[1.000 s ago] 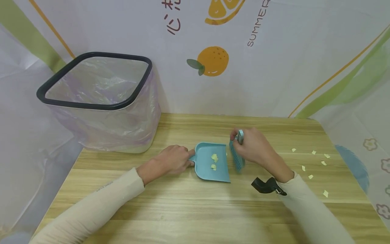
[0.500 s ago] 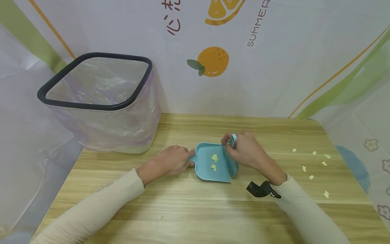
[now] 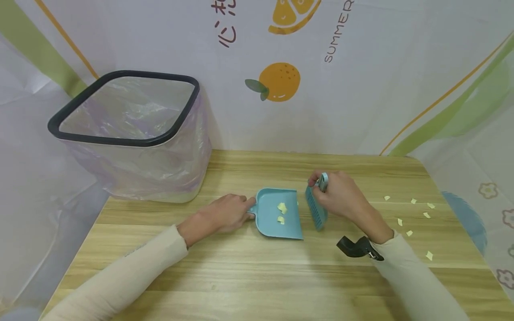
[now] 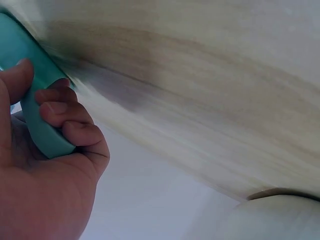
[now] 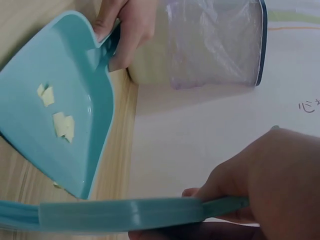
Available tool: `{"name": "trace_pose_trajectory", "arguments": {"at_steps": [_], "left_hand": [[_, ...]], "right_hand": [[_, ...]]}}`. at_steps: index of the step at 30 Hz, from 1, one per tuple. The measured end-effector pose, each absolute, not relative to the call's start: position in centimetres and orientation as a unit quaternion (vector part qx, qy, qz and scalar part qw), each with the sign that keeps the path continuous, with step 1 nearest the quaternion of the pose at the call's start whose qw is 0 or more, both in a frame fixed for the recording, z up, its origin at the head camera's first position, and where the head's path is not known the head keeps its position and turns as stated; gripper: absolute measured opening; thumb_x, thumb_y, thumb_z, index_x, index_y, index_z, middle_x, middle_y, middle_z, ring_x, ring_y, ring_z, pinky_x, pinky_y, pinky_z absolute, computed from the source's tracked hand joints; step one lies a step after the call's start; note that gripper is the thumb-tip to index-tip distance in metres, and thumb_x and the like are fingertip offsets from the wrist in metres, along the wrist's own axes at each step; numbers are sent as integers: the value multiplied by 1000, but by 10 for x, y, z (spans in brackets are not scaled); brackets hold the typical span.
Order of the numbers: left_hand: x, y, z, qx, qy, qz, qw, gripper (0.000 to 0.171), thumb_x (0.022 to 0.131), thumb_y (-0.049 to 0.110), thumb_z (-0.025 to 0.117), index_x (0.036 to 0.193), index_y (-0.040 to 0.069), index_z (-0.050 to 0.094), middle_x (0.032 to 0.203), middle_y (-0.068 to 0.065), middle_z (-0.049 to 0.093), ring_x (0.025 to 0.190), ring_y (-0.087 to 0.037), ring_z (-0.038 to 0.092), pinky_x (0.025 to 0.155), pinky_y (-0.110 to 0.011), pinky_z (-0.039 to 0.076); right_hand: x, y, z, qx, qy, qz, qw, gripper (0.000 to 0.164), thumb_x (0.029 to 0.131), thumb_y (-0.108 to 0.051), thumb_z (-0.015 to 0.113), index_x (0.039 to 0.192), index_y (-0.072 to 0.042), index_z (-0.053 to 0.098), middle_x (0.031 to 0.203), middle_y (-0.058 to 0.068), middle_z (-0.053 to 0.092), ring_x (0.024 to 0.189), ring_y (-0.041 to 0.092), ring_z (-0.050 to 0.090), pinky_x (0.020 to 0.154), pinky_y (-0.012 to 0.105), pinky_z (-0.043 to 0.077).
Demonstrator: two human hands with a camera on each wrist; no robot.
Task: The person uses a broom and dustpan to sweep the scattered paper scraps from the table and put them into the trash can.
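Note:
My left hand (image 3: pixel 226 213) grips the short handle of a blue dustpan (image 3: pixel 270 227) that lies on the table. In the left wrist view its fingers curl round the handle (image 4: pixel 47 132). A few pale yellow paper scraps (image 3: pixel 282 207) rest in the pan. To the right of the pan's open edge, my right hand (image 3: pixel 341 194) holds a blue hand brush (image 3: pixel 317 211), bristles toward the pan and a gap between them. One small scrap (image 5: pixel 57 185) sits at the pan's lip in the right wrist view.
A waste bin (image 3: pixel 176 169) with a black rim and a plastic liner stands at the back left. Several more paper scraps (image 3: pixel 409 233) lie scattered on the wooden table (image 3: pixel 257 285) at the right. A printed white cloth (image 3: pixel 361 102) hangs behind.
The brush swept left onto the pan's open edge half a second ago, then came back right, away from it. The left hand and dustpan have stayed nearly still.

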State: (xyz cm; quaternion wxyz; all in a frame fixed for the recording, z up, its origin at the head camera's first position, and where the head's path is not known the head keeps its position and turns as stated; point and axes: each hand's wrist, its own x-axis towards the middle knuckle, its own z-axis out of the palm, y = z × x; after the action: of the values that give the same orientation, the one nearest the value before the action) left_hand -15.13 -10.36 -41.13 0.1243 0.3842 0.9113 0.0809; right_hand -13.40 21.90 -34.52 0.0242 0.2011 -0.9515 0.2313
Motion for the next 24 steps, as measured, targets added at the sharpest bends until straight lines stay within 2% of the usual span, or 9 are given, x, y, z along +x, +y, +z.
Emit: {"name": "trace_pose_trajectory", "arguments": {"at_steps": [3,10,14,24], "left_hand": [[-152,-105,-412,383,911,85,127,33,116,30,59,133,2,60,99,-11,66,95,-32,72,91,-49,58],[-152,-110,-409,378,912,94,131,40,117,31,57,143,0,58,112,-17,70,109,-39,72,100,-53,56],[-151,-113,-407,378,912,95,130,40,117,30,57,142,-1,58,111,-17,70,107,-39,72,99,-53,56],[-150,-119,-407,374,914,88,130,39,117,31,57,140,1,60,110,-17,70,107,-38,73,99,-53,57]], "right_hand": [[-135,220,-348,200,-952,228,27,22,99,-7,56,105,-1,76,51,-8,43,50,7,30,52,29,31],[-138,214,-351,205,-951,229,28,23,100,-8,55,103,-3,77,48,-11,36,49,7,24,51,28,27],[-139,210,-352,209,-951,228,30,22,100,-8,55,101,-5,77,49,-10,41,50,7,29,54,31,31],[-140,201,-355,219,-947,234,31,21,99,-7,54,100,-7,75,50,-12,37,50,8,32,54,31,33]]}}
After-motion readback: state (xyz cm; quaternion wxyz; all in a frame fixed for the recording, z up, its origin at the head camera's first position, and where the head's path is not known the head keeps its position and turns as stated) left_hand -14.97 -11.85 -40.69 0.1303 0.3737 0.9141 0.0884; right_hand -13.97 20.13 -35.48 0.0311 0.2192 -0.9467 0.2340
